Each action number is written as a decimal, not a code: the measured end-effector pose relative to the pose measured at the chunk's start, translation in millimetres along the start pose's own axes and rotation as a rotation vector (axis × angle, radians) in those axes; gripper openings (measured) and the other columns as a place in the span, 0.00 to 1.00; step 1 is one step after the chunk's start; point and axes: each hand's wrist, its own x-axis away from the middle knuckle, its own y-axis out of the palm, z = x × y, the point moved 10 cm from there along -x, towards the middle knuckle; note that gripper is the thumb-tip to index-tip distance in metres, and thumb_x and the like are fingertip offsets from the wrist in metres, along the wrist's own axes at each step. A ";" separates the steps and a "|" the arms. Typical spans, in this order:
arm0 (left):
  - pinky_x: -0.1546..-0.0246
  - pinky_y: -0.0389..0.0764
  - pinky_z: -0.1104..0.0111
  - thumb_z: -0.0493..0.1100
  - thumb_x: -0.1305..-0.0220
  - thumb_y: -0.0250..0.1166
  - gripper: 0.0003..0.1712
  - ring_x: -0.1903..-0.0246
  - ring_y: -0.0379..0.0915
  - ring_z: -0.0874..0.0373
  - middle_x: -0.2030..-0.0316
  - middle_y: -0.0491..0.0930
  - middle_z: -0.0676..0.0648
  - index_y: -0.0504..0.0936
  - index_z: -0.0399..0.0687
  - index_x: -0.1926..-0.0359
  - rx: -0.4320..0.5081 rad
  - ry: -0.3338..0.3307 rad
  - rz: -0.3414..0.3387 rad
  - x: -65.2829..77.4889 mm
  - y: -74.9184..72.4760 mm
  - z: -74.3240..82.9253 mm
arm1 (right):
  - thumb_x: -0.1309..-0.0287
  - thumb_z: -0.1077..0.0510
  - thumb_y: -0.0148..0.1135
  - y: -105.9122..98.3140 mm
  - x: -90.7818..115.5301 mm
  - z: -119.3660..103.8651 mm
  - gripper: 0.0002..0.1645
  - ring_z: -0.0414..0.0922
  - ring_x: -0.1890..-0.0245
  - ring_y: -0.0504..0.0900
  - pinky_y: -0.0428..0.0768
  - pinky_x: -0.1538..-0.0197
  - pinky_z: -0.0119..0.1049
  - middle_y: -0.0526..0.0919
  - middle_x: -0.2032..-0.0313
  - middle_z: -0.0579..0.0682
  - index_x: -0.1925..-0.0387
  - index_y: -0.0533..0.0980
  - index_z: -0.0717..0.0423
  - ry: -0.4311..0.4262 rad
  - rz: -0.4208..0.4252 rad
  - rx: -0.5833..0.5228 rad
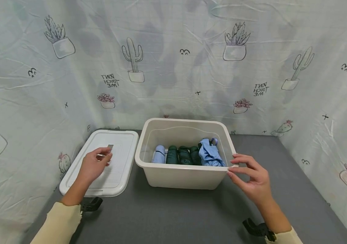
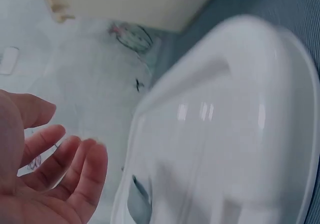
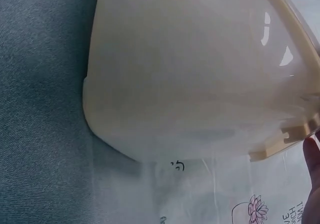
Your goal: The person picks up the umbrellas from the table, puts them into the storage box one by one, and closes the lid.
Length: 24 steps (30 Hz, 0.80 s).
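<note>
A cream plastic storage bin [image 1: 182,176] stands on the grey surface. Its front right rim corner is gripped by my right hand [image 1: 252,179], with the thumb below the lip and fingers at the edge. Inside lie a light blue roll [image 1: 159,155], several dark green rolled bundles [image 1: 184,156] and a crumpled blue cloth bundle [image 1: 210,154]. To the bin's left is a white lid [image 1: 121,159]. My left hand [image 1: 95,166] hovers over it, fingers loosely curled and holding nothing; the left wrist view shows a gap between hand and lid [image 2: 215,109].
A small grey patch [image 1: 110,146] shows on the lid beside the left fingertips; what it is cannot be told. Cactus-printed fabric [image 1: 179,74] hangs behind and at both sides. Grey tabletop [image 1: 173,217] stretches in front of the bin.
</note>
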 end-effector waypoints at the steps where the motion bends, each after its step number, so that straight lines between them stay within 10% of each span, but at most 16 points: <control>1: 0.65 0.84 0.67 0.46 0.24 0.60 0.22 0.56 0.82 0.45 0.51 0.82 0.35 0.80 0.37 0.38 -0.044 0.009 0.006 -1.2 -1.1 -1.4 | 0.51 0.69 0.78 0.5 -0.9 -2.5 0.06 0.51 0.41 0.82 0.76 0.31 0.33 0.84 0.58 0.65 0.69 0.88 0.65 -0.017 0.004 -0.002; 8: 0.59 0.82 0.51 0.40 0.27 0.61 0.19 0.55 0.80 0.39 0.54 0.82 0.33 0.81 0.33 0.41 -0.198 0.074 0.013 -6.9 -2.0 -6.5 | 0.45 0.63 0.77 3.1 -9.8 -22.4 0.10 0.51 0.44 0.83 0.77 0.32 0.34 0.81 0.61 0.67 0.70 0.87 0.69 -0.099 0.034 0.029; 24: 0.60 0.81 0.47 0.42 0.33 0.64 0.22 0.59 0.78 0.38 0.56 0.78 0.30 0.81 0.28 0.45 -0.418 0.068 -0.036 -13.0 0.8 -24.2 | 0.46 0.59 0.78 0.4 -10.8 -27.4 0.13 0.49 0.48 0.85 0.79 0.36 0.31 0.82 0.63 0.67 0.71 0.87 0.69 -0.127 0.081 0.088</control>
